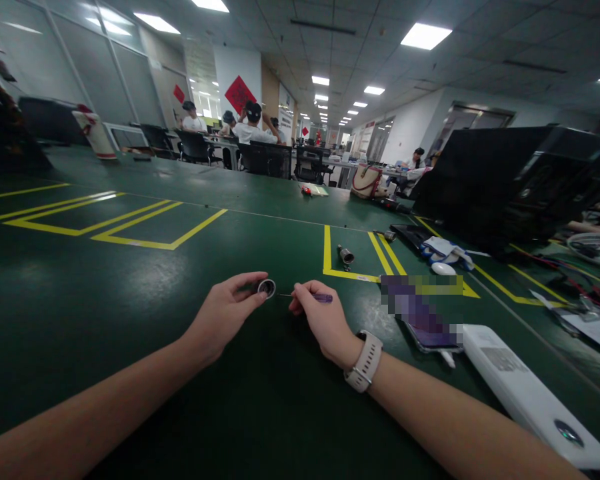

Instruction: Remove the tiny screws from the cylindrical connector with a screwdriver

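My left hand (227, 310) pinches a small round metal ring-shaped part (267, 288) just above the green table (130, 300). My right hand (323, 319), with a pale watch on its wrist, grips a thin purple-handled tool (322, 298) whose fine tip points left at the ring. The two hands are close together in the middle of the view. A small metal cylinder (345, 255) lies farther back inside a yellow-taped box.
A phone (427, 327) and a long white device (530, 397) lie to the right. Beyond them are a white mouse (443, 269), gloves (443, 249), cables and black cases (505, 180). Several people sit at desks at the back. Yellow tape marks the table at left.
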The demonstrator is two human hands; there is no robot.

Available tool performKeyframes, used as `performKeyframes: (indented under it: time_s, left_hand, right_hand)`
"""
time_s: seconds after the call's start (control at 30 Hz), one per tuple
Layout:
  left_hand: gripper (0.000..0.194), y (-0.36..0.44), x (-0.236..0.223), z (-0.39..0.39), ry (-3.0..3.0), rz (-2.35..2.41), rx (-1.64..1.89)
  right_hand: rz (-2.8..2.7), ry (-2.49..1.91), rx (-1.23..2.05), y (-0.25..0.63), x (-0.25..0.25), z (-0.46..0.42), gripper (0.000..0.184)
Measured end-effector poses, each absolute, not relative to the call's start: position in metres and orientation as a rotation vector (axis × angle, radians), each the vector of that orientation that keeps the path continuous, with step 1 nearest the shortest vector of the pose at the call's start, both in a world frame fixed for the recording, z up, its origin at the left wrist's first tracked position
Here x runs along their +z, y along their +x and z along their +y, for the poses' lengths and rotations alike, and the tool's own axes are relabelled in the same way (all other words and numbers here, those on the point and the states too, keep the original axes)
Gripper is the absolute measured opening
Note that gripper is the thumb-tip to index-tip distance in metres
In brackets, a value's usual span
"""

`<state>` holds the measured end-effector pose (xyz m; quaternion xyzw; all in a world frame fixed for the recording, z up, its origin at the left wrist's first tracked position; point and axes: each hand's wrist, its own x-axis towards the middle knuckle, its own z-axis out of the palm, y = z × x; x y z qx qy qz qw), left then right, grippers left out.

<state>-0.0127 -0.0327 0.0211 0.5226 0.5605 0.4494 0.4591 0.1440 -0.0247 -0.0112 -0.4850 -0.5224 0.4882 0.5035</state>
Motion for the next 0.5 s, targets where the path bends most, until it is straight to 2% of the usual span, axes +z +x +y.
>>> performKeyframes:
  time_s: [0.5]
  left_hand:
    - [0.04, -0.0105, 0.0182, -0.032, 1.307, 1.367, 1.078]
  right_hand:
    - [-1.49, -1.19, 1.073, 0.1426, -0.0086, -0.0257, 0.024]
